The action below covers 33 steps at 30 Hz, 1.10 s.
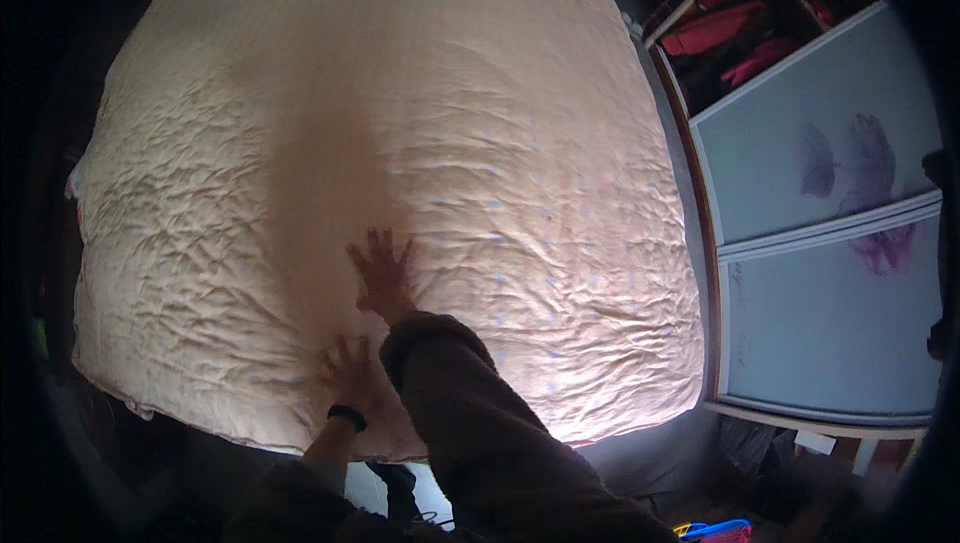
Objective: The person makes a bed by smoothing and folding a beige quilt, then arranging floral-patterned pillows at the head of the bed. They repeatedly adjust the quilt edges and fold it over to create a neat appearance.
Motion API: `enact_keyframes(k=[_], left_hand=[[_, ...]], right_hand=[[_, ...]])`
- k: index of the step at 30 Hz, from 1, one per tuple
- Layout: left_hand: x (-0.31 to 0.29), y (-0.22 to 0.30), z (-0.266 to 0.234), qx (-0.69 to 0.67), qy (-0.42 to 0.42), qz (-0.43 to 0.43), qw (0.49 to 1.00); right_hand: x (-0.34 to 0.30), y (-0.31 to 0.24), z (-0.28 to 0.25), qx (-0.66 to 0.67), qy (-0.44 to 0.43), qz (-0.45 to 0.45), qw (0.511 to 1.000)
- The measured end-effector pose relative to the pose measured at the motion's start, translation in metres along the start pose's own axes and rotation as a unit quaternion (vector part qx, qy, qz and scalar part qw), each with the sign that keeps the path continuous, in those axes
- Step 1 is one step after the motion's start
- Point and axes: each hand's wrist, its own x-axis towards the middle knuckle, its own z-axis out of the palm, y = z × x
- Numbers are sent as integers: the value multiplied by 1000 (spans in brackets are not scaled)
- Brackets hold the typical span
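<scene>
Sprawling cover (560, 193): pale peach cloth, quilt-like, taking up most of the view; it lies spread out before the person, with rounded corners. Its left and right parts are finely wrinkled, and a smoother, shaded strip runs down between them.
Wardrobe (800, 333): stands to the right, beside the cover, with pale panels bearing a purple flower print; its far section is open.
Right sleeve (450, 383): dark and fluffy, crossing the near part of the cover from the lower edge, its cuff at the wrist.
Red items (715, 28): soft-looking, inside the wardrobe's open section; what each one is I cannot tell.
Right hand (384, 275): palm down on the cover's shaded strip, fingers spread wide and pointing away from the person, closed around nothing.
Left hand (350, 375): nearer the person and slightly to the left, also palm down over the cover, fingers apart and rather dim; it shows no hold on anything, and how firmly it presses I cannot tell.
Multicoloured object (715, 531): yellow, blue and pink, at the lower edge, partly cut off.
Black band (348, 416): around the left wrist.
</scene>
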Motion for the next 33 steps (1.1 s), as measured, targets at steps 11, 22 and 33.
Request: enact_keyframes(k=[11,22,33], left_hand=[[13,24,-6,141,-90,-14,986],[23,62,-29,-167,118,95,974],[-9,276,4,-92,60,374,921]], right_hand=[[-329,385,-17,-101,49,438,892],[-512,398,-32,68,154,779,603],[-285,338,-38,-25,63,275,959]])
